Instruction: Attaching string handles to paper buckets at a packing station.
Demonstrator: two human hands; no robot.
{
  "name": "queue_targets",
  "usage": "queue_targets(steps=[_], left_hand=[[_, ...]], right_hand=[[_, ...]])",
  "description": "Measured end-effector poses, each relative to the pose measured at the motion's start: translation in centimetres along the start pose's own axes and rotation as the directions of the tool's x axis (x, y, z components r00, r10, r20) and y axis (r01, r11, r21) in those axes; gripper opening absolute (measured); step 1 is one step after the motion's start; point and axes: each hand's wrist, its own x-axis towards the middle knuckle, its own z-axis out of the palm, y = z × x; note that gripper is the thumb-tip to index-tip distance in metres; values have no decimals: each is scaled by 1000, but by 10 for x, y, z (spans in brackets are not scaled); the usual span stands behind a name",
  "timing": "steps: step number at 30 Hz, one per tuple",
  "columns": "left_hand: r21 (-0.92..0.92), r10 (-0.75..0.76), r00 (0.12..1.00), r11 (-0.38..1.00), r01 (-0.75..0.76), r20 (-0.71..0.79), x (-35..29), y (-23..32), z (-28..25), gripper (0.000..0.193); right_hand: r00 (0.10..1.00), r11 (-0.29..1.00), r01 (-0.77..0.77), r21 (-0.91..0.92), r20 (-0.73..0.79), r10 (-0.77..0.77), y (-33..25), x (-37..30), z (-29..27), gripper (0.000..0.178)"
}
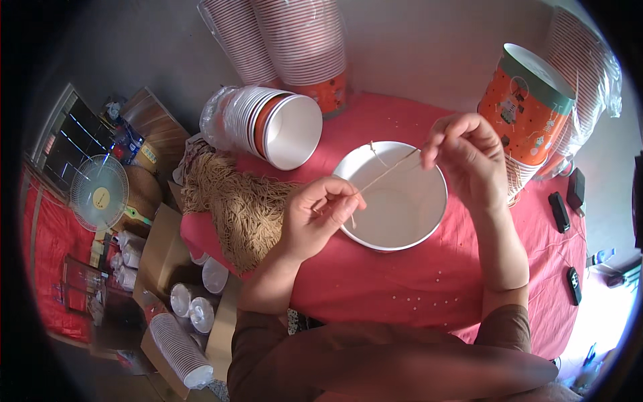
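Note:
A tan cord (388, 172) runs taut between my two hands, above a large white paper bucket (402, 208) whose open mouth faces up. My left hand (320, 213) pinches its lower end at the bucket's left rim, and a short tail hangs below the fingers. Higher up, over the bucket's right rim, my right hand (472, 157) pinches the other end between thumb and fingertips. Another bit of cord with a small knot (372, 146) crosses the bucket's far rim. Left of my left hand lies a thick heap of tan cords (234, 208).
Nested white buckets (295, 130) lie on their side on the red-covered table (375, 288). Tall wrapped bucket stacks (301, 40) stand behind. An orange patterned bucket (526, 107) sits upside down on a stack at right. Black devices (559, 212) lie at the right edge; a cardboard box (161, 254) stands lower left.

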Motion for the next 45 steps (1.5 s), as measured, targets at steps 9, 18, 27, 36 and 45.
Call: queue_targets(steps=[9,18,27,36,45], left_hand=[[224,63,986,974,-28,-153,7,-9,-10,9],[613,336,942,746,-261,-8,12,-6,2,7],[723,595,772,430,-541,224,10,2,12,25],[732,504,841,496,-468,197,11,-8,10,22],[580,354,847,619,-529,396,3,9,27,23]], right_hand=[[991,748,-132,-651,-104,85,-20,5,-10,6],[986,648,-102,-754,9,166,-9,-12,31,22],[797,610,-460,-645,2,603,3,-20,52,49],[958,537,-98,-838,67,279,14,-17,32,8],[945,410,-187,-893,-49,324,0,-5,17,6]])
